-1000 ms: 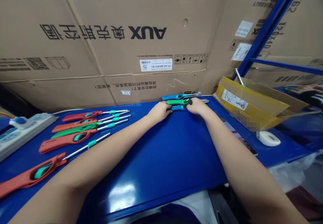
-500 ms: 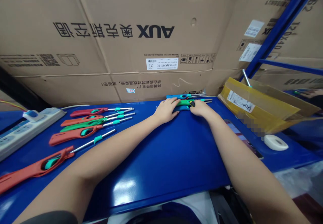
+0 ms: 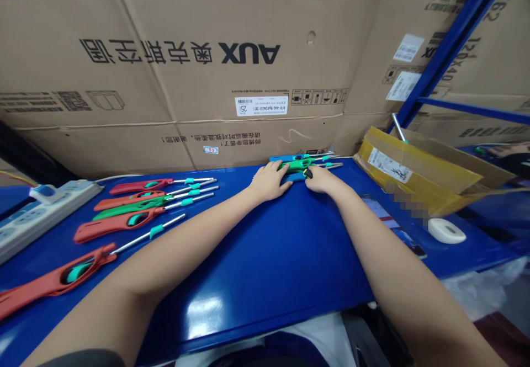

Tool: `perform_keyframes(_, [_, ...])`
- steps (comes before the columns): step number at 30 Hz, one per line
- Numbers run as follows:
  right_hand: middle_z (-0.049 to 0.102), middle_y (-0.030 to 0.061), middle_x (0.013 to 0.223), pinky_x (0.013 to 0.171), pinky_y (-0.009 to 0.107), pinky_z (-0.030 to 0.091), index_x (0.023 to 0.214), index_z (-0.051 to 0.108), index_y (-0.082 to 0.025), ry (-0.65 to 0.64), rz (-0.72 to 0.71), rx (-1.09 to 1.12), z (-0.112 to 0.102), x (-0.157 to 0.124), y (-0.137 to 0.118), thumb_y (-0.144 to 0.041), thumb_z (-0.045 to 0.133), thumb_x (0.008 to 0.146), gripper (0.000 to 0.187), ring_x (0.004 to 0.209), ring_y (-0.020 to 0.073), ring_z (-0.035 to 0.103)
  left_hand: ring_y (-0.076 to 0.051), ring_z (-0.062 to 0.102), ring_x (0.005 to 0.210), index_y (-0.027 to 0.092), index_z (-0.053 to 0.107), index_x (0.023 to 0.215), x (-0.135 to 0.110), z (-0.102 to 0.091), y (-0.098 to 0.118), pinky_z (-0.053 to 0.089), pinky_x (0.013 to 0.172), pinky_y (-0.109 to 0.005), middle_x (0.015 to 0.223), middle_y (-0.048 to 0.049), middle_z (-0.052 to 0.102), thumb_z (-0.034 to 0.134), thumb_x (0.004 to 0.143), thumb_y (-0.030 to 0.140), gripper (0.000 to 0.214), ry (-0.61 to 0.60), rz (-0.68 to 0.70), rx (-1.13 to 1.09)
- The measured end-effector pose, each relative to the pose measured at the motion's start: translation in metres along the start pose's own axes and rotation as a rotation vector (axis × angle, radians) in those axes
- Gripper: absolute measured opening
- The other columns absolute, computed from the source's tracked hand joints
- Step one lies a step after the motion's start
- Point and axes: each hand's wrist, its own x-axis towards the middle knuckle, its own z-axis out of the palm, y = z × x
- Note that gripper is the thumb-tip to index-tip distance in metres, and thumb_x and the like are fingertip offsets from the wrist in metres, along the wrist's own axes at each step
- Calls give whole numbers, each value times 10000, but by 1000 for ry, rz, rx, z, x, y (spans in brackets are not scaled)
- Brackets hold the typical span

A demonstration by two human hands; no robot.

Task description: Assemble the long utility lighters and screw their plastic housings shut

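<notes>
Several long-nosed gas lighters lie at the back of the blue table. A blue lighter (image 3: 285, 158) rests farthest back, with a green lighter (image 3: 298, 165) in front of it. Nearest me is another blue lighter (image 3: 295, 177), its ends hidden by my hands. My left hand (image 3: 270, 180) closes over its handle end, fingertips by the green lighter and thumb along the near side. My right hand (image 3: 323, 179) curls around its front part. A small black and yellow piece (image 3: 307, 174) shows at the right fingertips; its kind is unclear.
Red, orange and green lighters (image 3: 124, 221) lie at left, near a white power strip (image 3: 83, 193). Cardboard (image 3: 174, 102) stands behind the table. At right are a yellow-taped box (image 3: 418, 168), a phone-like flat object (image 3: 393, 226), a white oval object (image 3: 446, 230) and a blue frame post (image 3: 451, 47).
The whole view has shifted slightly, so things appear a little farther left. Both hands stay at the same lighters, the right hand a touch closer to the left.
</notes>
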Motion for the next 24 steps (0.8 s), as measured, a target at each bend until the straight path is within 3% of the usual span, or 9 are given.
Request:
perform_keyframes(6, [629,104,1311,928,449,575,1294,611,-187,-68,24,-14,-4,-3,-4,-378,630,982,366,1107,233,652,-342,420,1411,163,376,1538,-6,-2,-1,404,1124,-452,1558,-185,419,569,960,494,693,71,25,-11])
perform_keyframes(10, [631,102,1308,926,446,575,1290,613,-190,-53,33,-27,-8,-7,-9,-377,630,982,361,1105,231,653,-303,499,1267,180,569,1335,-11,-11,5,444,1044,-413,1374,-135,556,572,948,389,440,104,88,3])
perform_keyframes(15, [625,101,1317,934,462,573,1300,608,-187,53,1,-46,-16,-14,-15,-384,635,979,378,1113,236,651,-300,540,1190,186,612,1232,-21,-25,9,462,984,-420,1276,-133,605,531,959,318,314,77,96,29])
perform_keyframes(20, [667,142,1256,939,374,521,1280,588,-167,87,-125,-60,-18,-26,-31,-296,529,1017,299,1136,252,644,-262,644,1036,203,653,1099,-55,-50,3,507,842,-349,1131,-98,678,541,942,328,230,-75,25,51])
perform_keyframes(24, [706,104,1167,869,287,470,1092,624,-200,-55,-358,-85,-6,-37,-45,-335,540,993,187,1054,233,657,-260,670,1014,201,615,1131,-99,-80,-17,512,814,-333,1162,-97,682,592,837,203,295,-256,-120,121])
